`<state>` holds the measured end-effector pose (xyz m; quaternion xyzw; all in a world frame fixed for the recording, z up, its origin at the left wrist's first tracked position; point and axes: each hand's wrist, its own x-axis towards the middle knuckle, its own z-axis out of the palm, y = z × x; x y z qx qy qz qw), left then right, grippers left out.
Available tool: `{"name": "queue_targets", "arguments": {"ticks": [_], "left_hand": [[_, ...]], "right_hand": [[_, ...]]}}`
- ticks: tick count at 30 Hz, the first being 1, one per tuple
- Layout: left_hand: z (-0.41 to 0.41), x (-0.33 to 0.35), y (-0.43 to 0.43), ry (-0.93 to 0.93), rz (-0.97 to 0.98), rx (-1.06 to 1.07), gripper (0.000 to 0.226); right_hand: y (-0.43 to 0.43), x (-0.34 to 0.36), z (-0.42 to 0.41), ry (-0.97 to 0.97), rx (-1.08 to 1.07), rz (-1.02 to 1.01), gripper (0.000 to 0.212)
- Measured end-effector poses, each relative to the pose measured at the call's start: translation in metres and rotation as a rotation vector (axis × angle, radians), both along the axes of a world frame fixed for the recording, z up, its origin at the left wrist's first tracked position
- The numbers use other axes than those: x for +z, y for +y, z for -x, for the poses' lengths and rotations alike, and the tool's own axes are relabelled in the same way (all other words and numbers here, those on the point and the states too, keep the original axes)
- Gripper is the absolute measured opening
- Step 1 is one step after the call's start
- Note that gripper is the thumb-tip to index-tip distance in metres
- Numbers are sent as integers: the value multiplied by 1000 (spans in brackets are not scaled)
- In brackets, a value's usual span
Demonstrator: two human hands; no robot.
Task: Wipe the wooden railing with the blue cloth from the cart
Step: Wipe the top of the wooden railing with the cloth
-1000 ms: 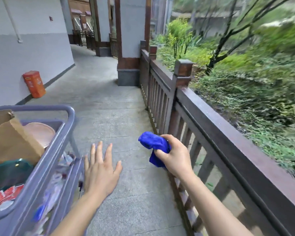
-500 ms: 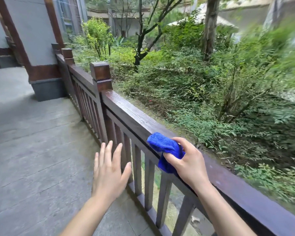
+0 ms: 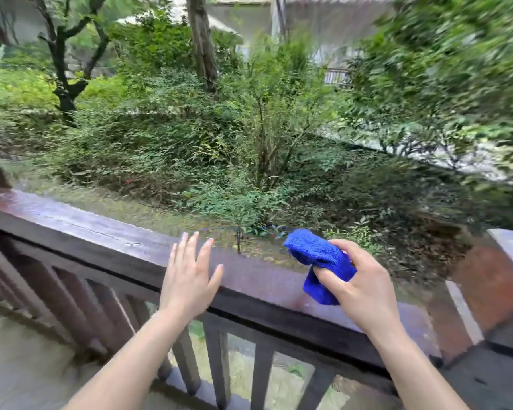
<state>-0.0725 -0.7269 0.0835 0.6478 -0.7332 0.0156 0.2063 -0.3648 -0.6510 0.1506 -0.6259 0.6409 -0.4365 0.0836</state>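
Note:
The dark brown wooden railing (image 3: 80,229) runs across the view from the left edge down to the right, its top looking wet and shiny. My right hand (image 3: 365,288) grips a bunched blue cloth (image 3: 320,261) and holds it over the top rail, right of centre; whether the cloth touches the wood I cannot tell. My left hand (image 3: 190,276) hovers flat with fingers spread over the rail, to the left of the cloth, holding nothing. The cart is out of view.
Vertical balusters (image 3: 216,365) stand under the rail. A square railing post (image 3: 486,285) rises at the right. Beyond the railing lie shrubs (image 3: 249,161) and trees. Grey paved floor (image 3: 18,359) shows at the lower left.
My view has swung right, from the walkway and cart to facing the railing and garden. The right hand carried the blue cloth up to the top rail; the left hand followed, still spread.

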Motion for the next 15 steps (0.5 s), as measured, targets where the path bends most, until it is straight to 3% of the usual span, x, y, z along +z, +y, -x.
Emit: {"name": "queue_targets", "arguments": {"ticks": [5,10,13,15], "left_hand": [[7,-15,-35,-52,-57,-143,80],[8,-24,-43,-57,-65,-126,71],[8,-26,-44,-60,-45,-138,69],[9,-26,-44,-56,-31,-144,68]], "right_hand": [[21,-17,17,137,-184,-54,45],[6,-66,-28,396,-98,-155,49],[1,-77,-36,338,-70,-156,57],[3,-75,-28,337,-51,-148,50]]}}
